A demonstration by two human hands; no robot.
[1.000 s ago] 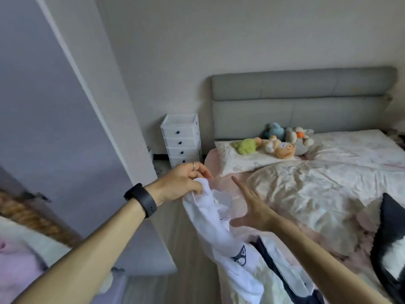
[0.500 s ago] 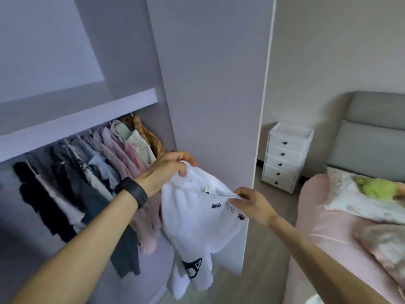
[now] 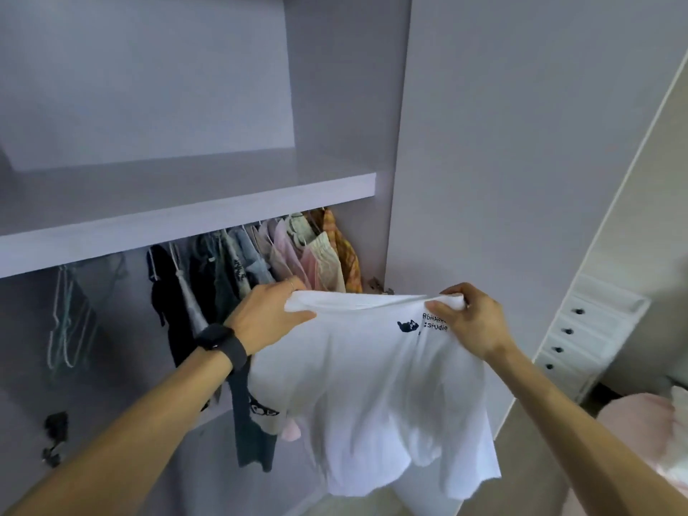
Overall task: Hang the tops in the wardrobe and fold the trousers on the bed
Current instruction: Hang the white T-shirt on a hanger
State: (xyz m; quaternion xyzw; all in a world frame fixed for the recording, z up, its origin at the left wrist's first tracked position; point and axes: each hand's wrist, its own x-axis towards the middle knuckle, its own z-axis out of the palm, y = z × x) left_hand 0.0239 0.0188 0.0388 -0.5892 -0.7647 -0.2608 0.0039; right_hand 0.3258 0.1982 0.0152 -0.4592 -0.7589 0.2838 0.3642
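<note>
Fingers [image 3: 298, 315] of the left hand [image 3: 266, 313] were curled and pinching one top corner of the white T-shirt [image 3: 376, 389], with the thumb pressed along the front of the cloth; fingers [image 3: 448, 296] of the right hand [image 3: 474, 321] were bunched over the other corner, gripping a small wad of fabric. Between the two hands the top edge was stretched nearly level, and the shirt hung free below it, in the air in front of the open wardrobe [image 3: 335, 87] and its side panel. A small dark cat print and a few lines of lettering sat just beside the right hand. A black wristband [image 3: 222, 345] circled the left wrist and a ring showed on one left finger. Behind the shirt, under the wardrobe shelf [image 3: 186, 214], a row of hung clothes [image 3: 260, 255] in dark, grey, pink and orange check crowded together, and to their left several empty hangers [image 3: 69, 322] dangled. At the right edge stood a white drawer unit [image 3: 584, 337], with a corner of the pink-covered bed [image 3: 640, 418] below it.
</note>
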